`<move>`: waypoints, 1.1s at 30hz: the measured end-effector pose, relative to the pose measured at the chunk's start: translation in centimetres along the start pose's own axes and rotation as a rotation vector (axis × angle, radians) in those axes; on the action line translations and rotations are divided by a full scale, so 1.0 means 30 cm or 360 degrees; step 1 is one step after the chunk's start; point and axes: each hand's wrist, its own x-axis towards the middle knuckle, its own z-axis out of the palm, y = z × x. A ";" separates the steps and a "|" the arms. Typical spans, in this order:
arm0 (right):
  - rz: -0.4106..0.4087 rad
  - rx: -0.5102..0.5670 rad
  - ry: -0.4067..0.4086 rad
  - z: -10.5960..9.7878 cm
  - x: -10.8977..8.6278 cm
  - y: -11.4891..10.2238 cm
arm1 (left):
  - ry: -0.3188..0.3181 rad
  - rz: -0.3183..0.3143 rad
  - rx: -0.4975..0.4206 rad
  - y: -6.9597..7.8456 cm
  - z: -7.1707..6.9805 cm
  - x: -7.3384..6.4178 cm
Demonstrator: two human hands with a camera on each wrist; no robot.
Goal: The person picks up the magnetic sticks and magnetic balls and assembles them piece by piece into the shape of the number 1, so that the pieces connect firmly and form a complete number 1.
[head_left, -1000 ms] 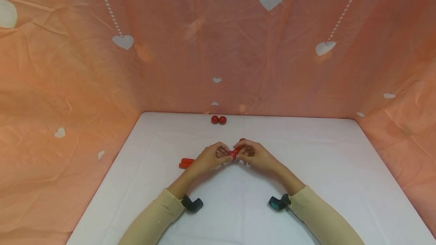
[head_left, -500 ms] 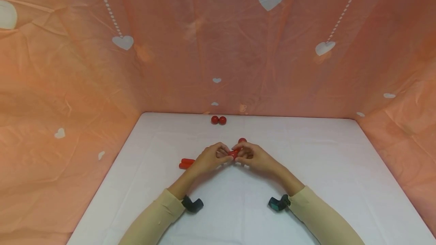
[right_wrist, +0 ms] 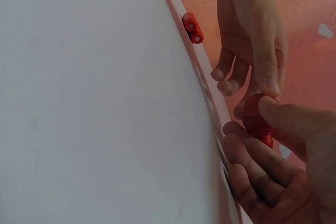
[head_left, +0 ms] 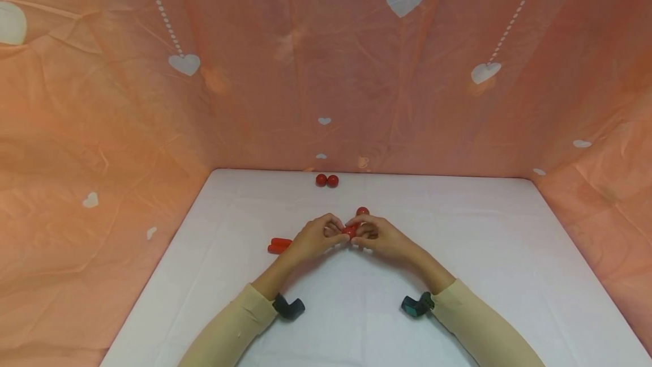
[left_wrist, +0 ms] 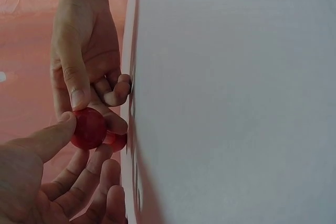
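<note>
Thumb and fingers of my left hand [head_left: 314,237] pinch a shiny red ball [head_left: 349,232] from the left. My right hand [head_left: 385,236] pinches the same ball from the other side, so the hands meet over the middle of the table. A thin dark line crosses the ball [right_wrist: 257,117] in the right wrist view. Just behind it, a second red piece [left_wrist: 117,141] shows partly in the left wrist view; fingers hide how the two connect. Beyond my right fingers another red ball [head_left: 362,210] is visible, its lower part covered.
Two red balls [head_left: 327,180] sit side by side near the white table's [head_left: 458,214] back edge. Left of my left hand lie two short red rods [head_left: 279,245], partly covered by the forearm. Orange cloth [head_left: 305,72] with pale hearts hangs around the back and sides.
My right fingers have shifted slightly, and the red ball beyond them shows more than before. The held ball stays at about the same place between both hands.
</note>
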 end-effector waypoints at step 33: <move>0.0188 0.0018 0.0170 -0.044 0.002 0.030 | -0.0052 0.0107 0.0353 -0.077 -0.239 -0.035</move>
